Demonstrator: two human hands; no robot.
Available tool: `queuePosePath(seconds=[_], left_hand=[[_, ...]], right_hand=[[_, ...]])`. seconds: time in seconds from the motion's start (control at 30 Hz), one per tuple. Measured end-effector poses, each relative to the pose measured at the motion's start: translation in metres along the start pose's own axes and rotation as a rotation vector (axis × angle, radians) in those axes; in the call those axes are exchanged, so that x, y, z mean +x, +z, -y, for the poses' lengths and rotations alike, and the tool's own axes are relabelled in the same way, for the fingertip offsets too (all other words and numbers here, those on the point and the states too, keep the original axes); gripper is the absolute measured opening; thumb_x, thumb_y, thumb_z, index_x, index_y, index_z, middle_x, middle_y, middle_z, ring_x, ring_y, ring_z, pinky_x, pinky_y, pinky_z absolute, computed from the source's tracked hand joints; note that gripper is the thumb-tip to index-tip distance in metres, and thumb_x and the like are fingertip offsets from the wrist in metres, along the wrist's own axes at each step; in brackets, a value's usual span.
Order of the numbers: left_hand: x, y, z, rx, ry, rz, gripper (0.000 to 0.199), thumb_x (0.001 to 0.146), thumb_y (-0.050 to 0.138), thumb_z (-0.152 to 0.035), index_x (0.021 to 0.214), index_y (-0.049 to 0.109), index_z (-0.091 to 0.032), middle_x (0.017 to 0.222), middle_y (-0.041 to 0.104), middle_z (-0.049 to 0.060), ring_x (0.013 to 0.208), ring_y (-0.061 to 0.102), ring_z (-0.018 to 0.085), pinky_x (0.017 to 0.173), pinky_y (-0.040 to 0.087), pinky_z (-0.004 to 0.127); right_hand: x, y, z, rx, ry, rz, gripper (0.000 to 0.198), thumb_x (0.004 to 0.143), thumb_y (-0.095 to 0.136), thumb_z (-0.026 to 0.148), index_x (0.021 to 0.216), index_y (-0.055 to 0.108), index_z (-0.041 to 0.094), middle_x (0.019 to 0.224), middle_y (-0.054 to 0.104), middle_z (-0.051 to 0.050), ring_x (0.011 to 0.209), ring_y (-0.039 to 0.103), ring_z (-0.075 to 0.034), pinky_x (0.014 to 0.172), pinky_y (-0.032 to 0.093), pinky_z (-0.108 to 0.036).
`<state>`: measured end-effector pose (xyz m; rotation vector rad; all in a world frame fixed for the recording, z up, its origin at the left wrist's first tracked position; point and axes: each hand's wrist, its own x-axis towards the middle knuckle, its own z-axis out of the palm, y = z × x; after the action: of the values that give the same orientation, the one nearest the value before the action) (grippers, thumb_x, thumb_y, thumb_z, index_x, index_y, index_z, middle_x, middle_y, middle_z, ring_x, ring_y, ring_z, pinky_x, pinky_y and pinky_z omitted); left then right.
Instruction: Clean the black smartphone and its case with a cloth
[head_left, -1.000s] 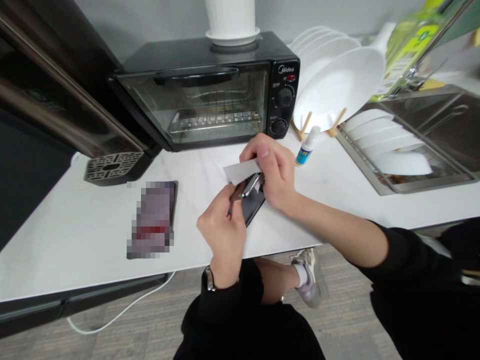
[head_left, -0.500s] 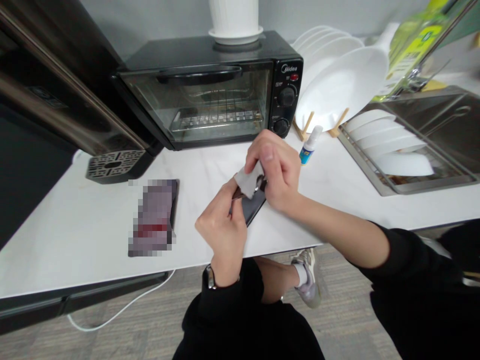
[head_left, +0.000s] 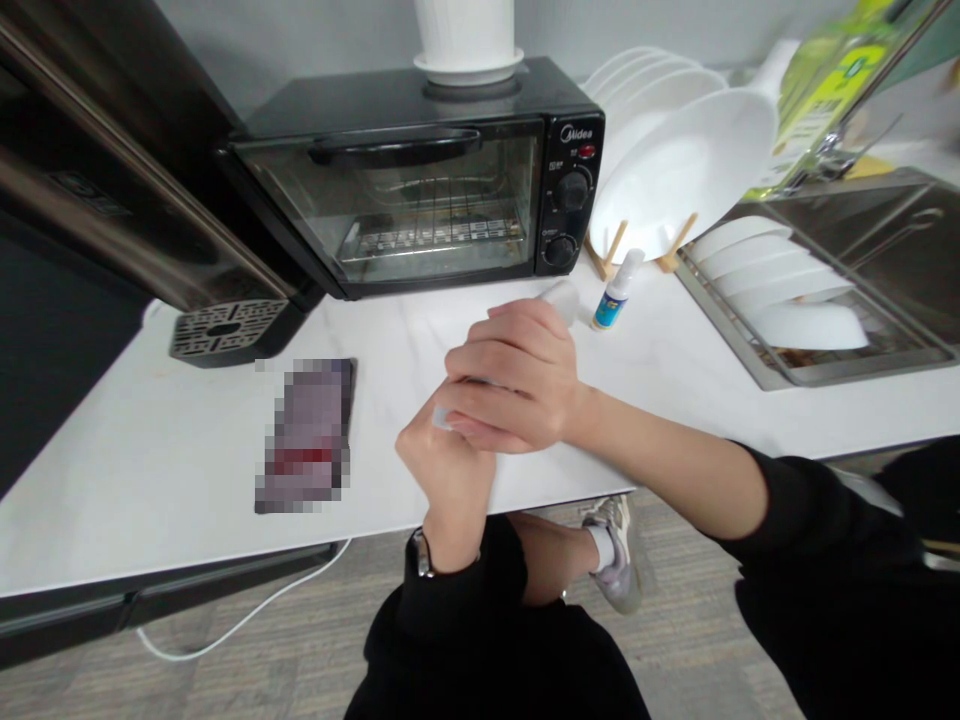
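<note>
My right hand [head_left: 517,375] is wrapped over the fingers of my left hand [head_left: 446,460], just above the counter's front part. A pale grey cloth or tissue [head_left: 561,298] sticks out past the right knuckles, and a bit of it also shows below the right fingertips. The left hand is closed, its fingers mostly hidden under the right; what it grips is covered. A small spray bottle [head_left: 611,300] with a blue label stands upright to the right of the hands. Left of them lies a flat dark-edged object [head_left: 307,430], its face pixelated.
A black toaster oven [head_left: 420,200] stands behind the hands, a white pot [head_left: 466,30] on top. At right are white plates [head_left: 682,170] in a wooden rack and a sink [head_left: 750,375] with stacked bowls [head_left: 810,325]. A drip tray [head_left: 225,330] juts out at left.
My right hand has moved down and toward me, from pinching the cloth at a brown, shiny item in the left hand to covering the left fingers. The dark flat thing below is now hidden.
</note>
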<state>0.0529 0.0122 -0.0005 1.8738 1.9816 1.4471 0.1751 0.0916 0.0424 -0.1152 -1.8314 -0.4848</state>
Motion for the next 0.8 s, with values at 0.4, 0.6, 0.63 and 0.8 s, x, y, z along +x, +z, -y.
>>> queuePosePath(seconds=[0.4, 0.6, 0.63, 0.8], left_hand=[[0.0, 0.0, 0.001, 0.012, 0.078, -0.114, 0.027, 0.1, 0.061, -0.032, 0.118, 0.079, -0.022, 0.097, 0.082, 0.006, 0.082, 0.075, 0.02, 0.072, 0.051, 0.028], [0.001, 0.0, 0.0, 0.063, 0.051, -0.124, 0.023, 0.095, 0.061, -0.026, 0.084, 0.08, -0.018, 0.069, 0.075, 0.004, 0.06, 0.064, 0.017, 0.061, 0.044, 0.029], [0.001, 0.0, 0.0, 0.062, 0.051, -0.116, 0.024, 0.096, 0.06, -0.026, 0.085, 0.08, -0.018, 0.068, 0.074, 0.005, 0.06, 0.064, 0.017, 0.06, 0.044, 0.029], [0.0, 0.0, 0.001, 0.038, 0.075, -0.049, 0.027, 0.098, 0.058, -0.023, 0.115, 0.079, -0.019, 0.089, 0.081, 0.006, 0.078, 0.074, 0.02, 0.069, 0.049, 0.029]], right_hand=[[0.011, -0.007, 0.008, 0.3, 0.733, -0.087, 0.038, 0.11, 0.033, 0.029, 0.092, 0.066, 0.027, 0.092, 0.072, -0.002, 0.09, 0.069, -0.017, 0.085, 0.058, -0.037], [0.007, -0.005, 0.006, 0.18, 0.308, 0.027, 0.032, 0.104, 0.042, 0.027, 0.114, 0.072, 0.03, 0.111, 0.079, 0.0, 0.112, 0.073, -0.02, 0.12, 0.047, -0.048], [0.007, -0.005, 0.006, 0.195, 0.259, 0.026, 0.033, 0.105, 0.042, 0.027, 0.118, 0.072, 0.03, 0.113, 0.08, 0.0, 0.114, 0.074, -0.02, 0.121, 0.046, -0.048], [0.011, -0.009, 0.006, 0.392, 0.594, -0.062, 0.03, 0.109, 0.044, 0.03, 0.12, 0.071, 0.025, 0.084, 0.08, 0.0, 0.086, 0.076, -0.018, 0.09, 0.06, -0.039]])
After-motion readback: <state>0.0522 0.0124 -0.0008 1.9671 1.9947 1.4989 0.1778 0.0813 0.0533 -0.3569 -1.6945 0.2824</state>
